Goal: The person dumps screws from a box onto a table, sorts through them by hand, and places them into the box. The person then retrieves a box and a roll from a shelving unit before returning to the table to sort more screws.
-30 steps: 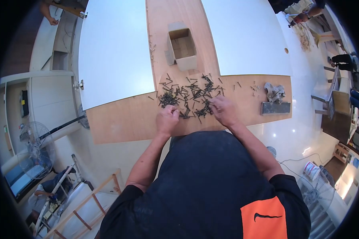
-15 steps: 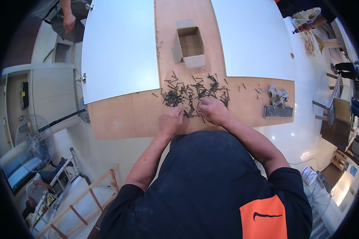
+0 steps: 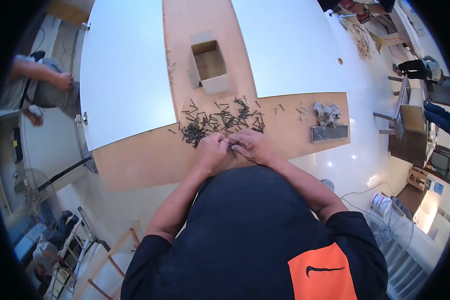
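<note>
Dark screws [image 3: 224,118] lie scattered over the wooden board in front of me, with a denser heap [image 3: 193,133] on the left side. My left hand [image 3: 213,151] is closed at the near edge of the heap, its fingertips pinched together. Beside it, my right hand [image 3: 253,146] has its thumb and fingers bent inward, meeting the left fingertips. A few dark screws show between the two hands; how many each one grips is hidden by the fingers. Beyond the screws stands an open cardboard box [image 3: 224,84], flaps folded out.
White panels [image 3: 130,65] with hinges and another white panel [image 3: 290,50] flank the wooden board [image 3: 130,167]. A grey block [image 3: 329,133] and a crumpled cloth [image 3: 327,114] sit at right. Co-workers' hands [image 3: 62,81] appear at left; another person holds a red tool [image 3: 362,15].
My right hand has come in from the screws towards my body and now meets my left hand. The view has shifted, and a person at left has moved further into sight.
</note>
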The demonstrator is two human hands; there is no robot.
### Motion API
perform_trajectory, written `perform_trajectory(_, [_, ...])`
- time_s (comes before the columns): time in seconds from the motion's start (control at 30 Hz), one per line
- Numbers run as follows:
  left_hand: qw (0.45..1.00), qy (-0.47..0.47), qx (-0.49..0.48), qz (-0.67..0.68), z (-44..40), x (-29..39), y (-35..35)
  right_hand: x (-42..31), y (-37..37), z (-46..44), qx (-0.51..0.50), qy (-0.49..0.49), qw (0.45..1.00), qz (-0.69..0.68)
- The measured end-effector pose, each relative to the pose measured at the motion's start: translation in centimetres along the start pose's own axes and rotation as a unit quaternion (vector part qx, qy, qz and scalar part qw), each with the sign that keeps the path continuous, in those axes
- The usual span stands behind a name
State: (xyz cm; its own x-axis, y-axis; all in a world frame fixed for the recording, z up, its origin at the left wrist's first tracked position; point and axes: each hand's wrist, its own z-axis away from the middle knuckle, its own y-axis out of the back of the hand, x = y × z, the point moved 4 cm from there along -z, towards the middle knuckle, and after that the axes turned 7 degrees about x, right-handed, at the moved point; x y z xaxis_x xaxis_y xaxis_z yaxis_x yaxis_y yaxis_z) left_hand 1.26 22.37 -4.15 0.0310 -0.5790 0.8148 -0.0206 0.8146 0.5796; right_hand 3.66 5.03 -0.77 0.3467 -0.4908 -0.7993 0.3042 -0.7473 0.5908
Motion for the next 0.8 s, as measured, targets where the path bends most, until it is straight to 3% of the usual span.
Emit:
perform_trajectory(0.1, [0.925, 0.282, -0.137, 0.214, -0.4, 0.9, -1.6, 0.5, 0.1, 0.0, 0.03, -0.004, 0.999, -0.038])
perform_trajectory(0.2, [0.84, 0.376, -0.204, 0.335, -0.6, 1.4, -2.0, 1.2, 0.7, 0.7, 0.035, -0.038, 0.998, -0.041])
perform_trajectory(0.33, [0.844, 0.38, -0.221, 0.308, 0.1, 1.9, -2.7, 3.3, 2.2, 2.3, 0.054, -0.037, 0.996, 0.061])
perform_trajectory(0.4, [0.863, 0.372, -0.204, 0.275, 0.7, 0.9, -2.9, 5.6, 4.7, 3.3, 0.126, -0.096, 0.983, 0.095])
perform_trajectory(0.53, [0.852, 0.4, -0.185, 0.285, 1.6, -0.2, -2.5, 11.5, 10.4, 4.6, 0.223, -0.148, 0.93, 0.252])
perform_trajectory(0.73, [0.902, 0.353, -0.103, 0.225, 2.1, -2.0, -0.3, 10.9, 13.5, 3.2, 0.242, -0.144, 0.916, 0.287])
perform_trajectory(0.8, [0.928, 0.312, -0.055, 0.198, 2.5, -4.1, 0.5, 10.2, 12.1, 2.7, 0.229, -0.085, 0.94, 0.239])
